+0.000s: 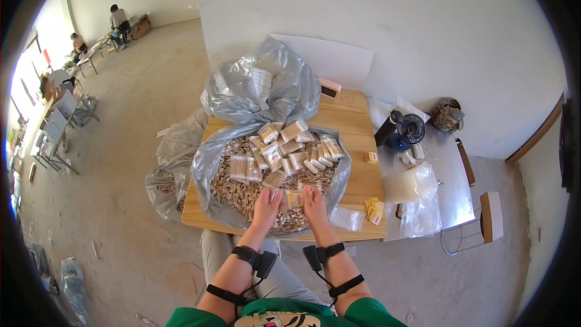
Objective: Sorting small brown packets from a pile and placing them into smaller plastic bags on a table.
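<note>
My left hand [267, 206] and my right hand [314, 206] are closed on the two ends of a small clear packet with a yellow label [295, 200]. What is inside the packet is partly hidden by my fingers. Below and around my hands, a large open grey plastic bag [203, 172] holds a heap of loose cotton swabs [227, 194]. Filled clear packs of swabs [244, 168] lie in a pile on top, just beyond my hands. To the right of my right hand rest flat clear bags [347, 218] and a small stack of yellow cards [374, 211].
A bulging grey bag [260, 79] stands at the back of the wooden table [363, 133], beside a pink-framed device [329, 88]. The side table [455, 172] at right carries a black fan [412, 128], a dark bottle [388, 127] and plastic bags [417, 191]. Other people sit at tables far left.
</note>
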Demonstrator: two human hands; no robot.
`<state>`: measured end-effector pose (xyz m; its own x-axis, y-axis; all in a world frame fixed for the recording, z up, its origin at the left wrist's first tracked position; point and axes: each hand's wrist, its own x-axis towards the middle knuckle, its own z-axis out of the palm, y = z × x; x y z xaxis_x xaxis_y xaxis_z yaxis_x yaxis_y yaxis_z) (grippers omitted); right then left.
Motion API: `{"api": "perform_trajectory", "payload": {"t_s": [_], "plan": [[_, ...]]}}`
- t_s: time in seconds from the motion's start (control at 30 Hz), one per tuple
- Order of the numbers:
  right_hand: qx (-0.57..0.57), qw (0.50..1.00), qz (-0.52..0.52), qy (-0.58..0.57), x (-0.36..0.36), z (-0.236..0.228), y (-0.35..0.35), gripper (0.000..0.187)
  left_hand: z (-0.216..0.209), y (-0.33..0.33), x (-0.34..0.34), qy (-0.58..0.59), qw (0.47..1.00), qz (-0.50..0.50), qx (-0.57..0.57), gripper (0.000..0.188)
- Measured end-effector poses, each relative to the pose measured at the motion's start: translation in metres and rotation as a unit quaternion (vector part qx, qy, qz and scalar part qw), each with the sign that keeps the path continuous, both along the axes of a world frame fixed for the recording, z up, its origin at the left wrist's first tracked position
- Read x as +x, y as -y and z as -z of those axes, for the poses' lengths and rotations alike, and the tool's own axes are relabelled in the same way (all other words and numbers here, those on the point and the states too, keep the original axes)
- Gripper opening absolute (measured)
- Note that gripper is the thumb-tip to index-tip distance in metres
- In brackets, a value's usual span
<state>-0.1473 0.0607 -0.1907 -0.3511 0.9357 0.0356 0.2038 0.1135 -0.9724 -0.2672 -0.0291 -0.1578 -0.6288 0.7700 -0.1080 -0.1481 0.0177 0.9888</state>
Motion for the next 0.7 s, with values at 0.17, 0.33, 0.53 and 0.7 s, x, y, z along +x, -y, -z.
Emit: {"api": "perform_trajectory", "payload": {"t_s": [0.17, 0.33, 0.53, 0.7], "plan": [[0.127, 0.989, 0.056, 0.042, -0.005, -0.02, 0.009, 0.034, 0.01, 0.004, -0.012, -0.205, 0.973, -0.069, -0.083, 0.031], [0.109, 0.987, 0.076, 0.089, 0.004, -0.029, 0.003, 0.035, 0.033, 0.008, -0.037, -0.258, 0.957, -0.09, -0.1, 0.033], [0.183, 0.974, 0.068, 0.118, 0.014, -0.003, -0.023, 0.027, 0.022, 0.01, -0.05, -0.279, 0.948, -0.091, -0.12, 0.035], [0.329, 0.91, 0.075, 0.241, 0.009, -0.041, 0.007, 0.025, 0.022, 0.022, -0.056, -0.316, 0.931, -0.127, -0.131, 0.035]]}}
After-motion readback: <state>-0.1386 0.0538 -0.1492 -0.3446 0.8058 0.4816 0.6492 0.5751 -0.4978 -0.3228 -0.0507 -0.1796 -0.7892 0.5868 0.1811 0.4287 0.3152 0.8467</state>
